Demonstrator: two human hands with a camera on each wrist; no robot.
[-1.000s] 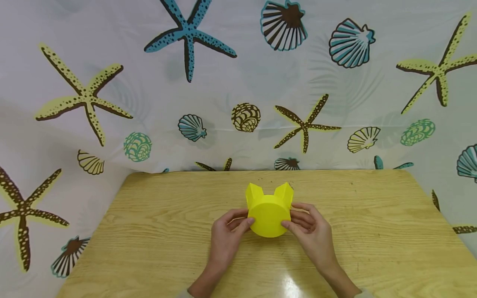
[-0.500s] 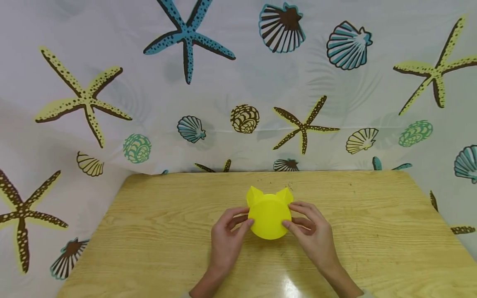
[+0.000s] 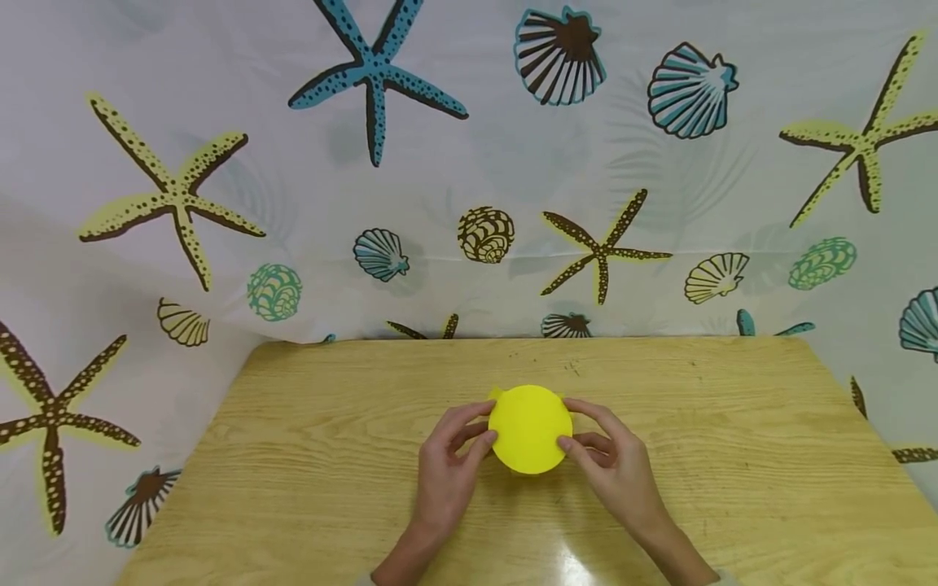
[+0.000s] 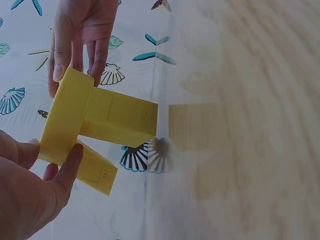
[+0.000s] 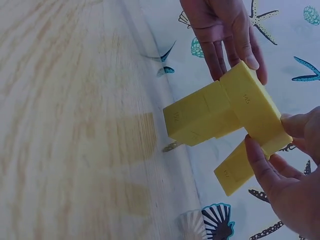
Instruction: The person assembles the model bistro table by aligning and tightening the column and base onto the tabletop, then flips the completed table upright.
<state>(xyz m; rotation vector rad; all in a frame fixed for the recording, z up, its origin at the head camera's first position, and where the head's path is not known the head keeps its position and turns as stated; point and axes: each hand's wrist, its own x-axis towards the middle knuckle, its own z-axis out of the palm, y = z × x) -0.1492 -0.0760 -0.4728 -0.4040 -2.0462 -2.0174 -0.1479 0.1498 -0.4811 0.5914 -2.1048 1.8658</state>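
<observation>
Between both hands, above the table, is a yellow round piece (image 3: 531, 430) with a flat disc face turned toward the head camera. Two box-shaped prongs stick out of its back; a prong (image 4: 122, 117) shows in the left wrist view, reaching down toward the tabletop. Small embossed numbers mark its surfaces. My left hand (image 3: 453, 464) pinches the left rim, thumb on the front edge and fingers behind. On the opposite rim my right hand (image 3: 614, 468) pinches in the same way. In the head view the disc almost wholly hides the prongs.
The wooden table (image 3: 330, 456) extends around and below the hands, its surface reflecting the piece in the wrist views. A white cloth (image 3: 440, 179) printed with starfish and shells hangs behind the table and along both sides.
The yellow piece has tilted: its prongs, which stood up above the disc like ears, have sunk behind it, and the face now looks fully round. Both hands keep their grip nearly in place.
</observation>
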